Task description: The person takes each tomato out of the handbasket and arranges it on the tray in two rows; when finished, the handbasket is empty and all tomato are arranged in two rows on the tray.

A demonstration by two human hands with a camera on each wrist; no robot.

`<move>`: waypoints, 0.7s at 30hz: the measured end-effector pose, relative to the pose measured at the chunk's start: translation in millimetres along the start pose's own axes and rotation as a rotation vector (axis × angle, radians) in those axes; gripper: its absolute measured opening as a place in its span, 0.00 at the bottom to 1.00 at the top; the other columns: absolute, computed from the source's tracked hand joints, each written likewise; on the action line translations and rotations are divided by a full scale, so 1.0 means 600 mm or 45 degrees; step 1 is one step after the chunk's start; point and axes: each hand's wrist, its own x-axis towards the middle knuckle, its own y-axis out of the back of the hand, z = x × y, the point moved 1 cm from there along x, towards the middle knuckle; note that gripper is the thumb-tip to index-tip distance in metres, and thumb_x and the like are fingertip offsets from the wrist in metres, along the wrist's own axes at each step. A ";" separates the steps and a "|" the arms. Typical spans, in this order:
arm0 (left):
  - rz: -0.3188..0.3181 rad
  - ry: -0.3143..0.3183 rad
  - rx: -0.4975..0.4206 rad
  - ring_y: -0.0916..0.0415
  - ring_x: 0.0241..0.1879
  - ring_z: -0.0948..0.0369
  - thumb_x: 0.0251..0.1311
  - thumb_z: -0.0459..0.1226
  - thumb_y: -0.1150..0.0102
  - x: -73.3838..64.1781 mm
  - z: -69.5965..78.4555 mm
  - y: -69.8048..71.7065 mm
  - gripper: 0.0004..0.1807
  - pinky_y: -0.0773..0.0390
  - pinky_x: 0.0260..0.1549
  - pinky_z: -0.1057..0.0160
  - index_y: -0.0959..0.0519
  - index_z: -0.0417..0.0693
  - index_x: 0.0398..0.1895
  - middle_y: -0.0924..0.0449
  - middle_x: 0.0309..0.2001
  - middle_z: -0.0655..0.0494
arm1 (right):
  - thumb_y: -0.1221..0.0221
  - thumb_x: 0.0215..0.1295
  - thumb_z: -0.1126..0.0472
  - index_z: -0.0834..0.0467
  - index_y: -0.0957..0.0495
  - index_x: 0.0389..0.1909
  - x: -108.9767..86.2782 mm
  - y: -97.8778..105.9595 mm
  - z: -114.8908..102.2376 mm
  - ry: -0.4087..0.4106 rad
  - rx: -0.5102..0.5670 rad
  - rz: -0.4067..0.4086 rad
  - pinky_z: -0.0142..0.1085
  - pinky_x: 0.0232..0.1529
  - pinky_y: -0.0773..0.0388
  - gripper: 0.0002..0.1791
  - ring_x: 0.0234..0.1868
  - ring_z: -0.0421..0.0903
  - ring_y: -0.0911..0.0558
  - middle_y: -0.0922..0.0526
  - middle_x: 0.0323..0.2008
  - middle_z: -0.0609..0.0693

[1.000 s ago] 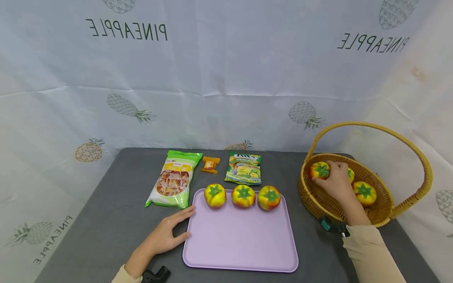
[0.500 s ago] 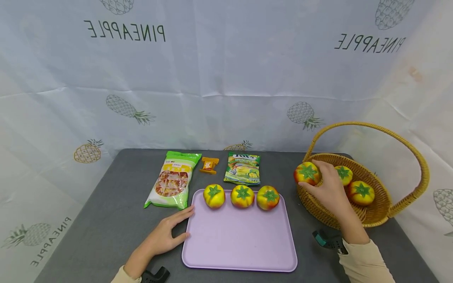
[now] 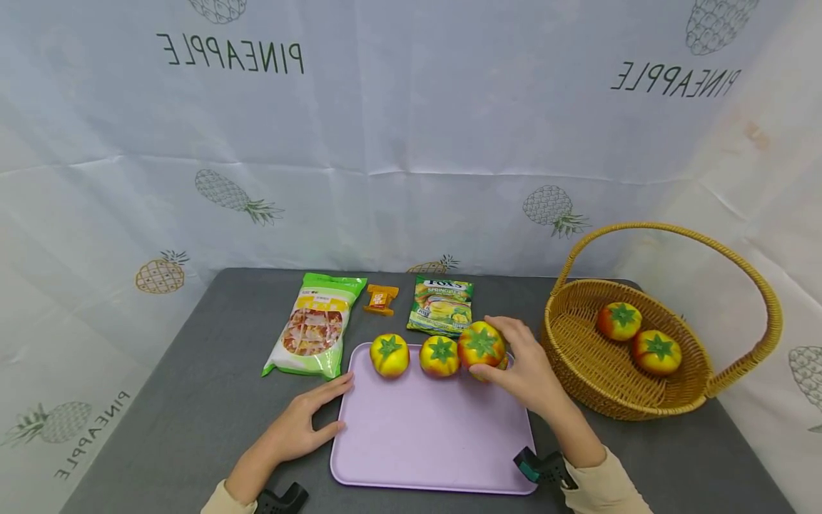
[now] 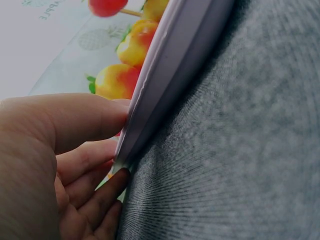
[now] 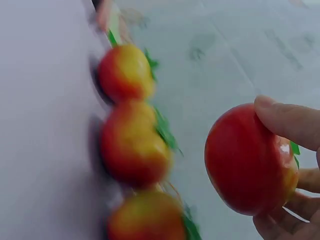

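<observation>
In the head view my right hand (image 3: 529, 371) holds a red-and-yellow tomato-like fruit (image 3: 481, 344) with a green star-shaped top, thumb on one side and fingers on the other. It is over the back right of the lilac tray (image 3: 433, 435), overlapping another such fruit (image 3: 503, 363). The right wrist view shows the held fruit (image 5: 250, 160) apart from the row. Two more fruits, one on the left (image 3: 389, 356) and one in the middle (image 3: 439, 356), sit along the tray's back edge. My left hand (image 3: 298, 428) rests at the tray's left edge, its fingertips touching the rim (image 4: 150, 75).
A wicker basket (image 3: 578, 335) with a tall handle stands on the right, two similar fruits (image 3: 619, 321) inside. Behind the tray lie a green-and-white food bag (image 3: 315, 325), a small orange packet (image 3: 381, 299) and a green Fox's packet (image 3: 441, 305). A printed cloth (image 3: 398, 143) hangs behind the table.
My right hand has lifted the fruit out of the basket and carried it left to the back right of the tray. The left hand has stayed at the tray's edge.
</observation>
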 end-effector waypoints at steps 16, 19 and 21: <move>-0.007 0.005 -0.009 0.33 0.64 0.57 0.54 0.42 0.35 0.004 0.003 0.003 0.32 0.28 0.57 0.52 0.29 0.53 0.64 0.33 0.67 0.59 | 0.31 0.51 0.48 0.56 0.33 0.64 0.002 -0.137 -0.097 0.217 0.157 -0.424 0.51 0.62 0.31 0.40 0.64 0.51 0.32 0.30 0.62 0.52; -0.008 0.008 -0.004 0.33 0.64 0.57 0.54 0.42 0.35 0.003 0.003 0.003 0.31 0.28 0.57 0.52 0.29 0.53 0.64 0.33 0.67 0.60 | 0.31 0.52 0.49 0.57 0.33 0.64 -0.002 -0.151 -0.104 0.205 0.161 -0.480 0.50 0.62 0.31 0.40 0.64 0.50 0.31 0.29 0.62 0.52; -0.006 0.010 -0.002 0.33 0.64 0.57 0.54 0.42 0.36 0.002 0.003 0.002 0.31 0.27 0.57 0.52 0.29 0.53 0.64 0.33 0.67 0.59 | 0.31 0.53 0.50 0.57 0.34 0.65 -0.007 -0.160 -0.106 0.208 0.156 -0.516 0.47 0.63 0.31 0.39 0.63 0.48 0.31 0.29 0.62 0.50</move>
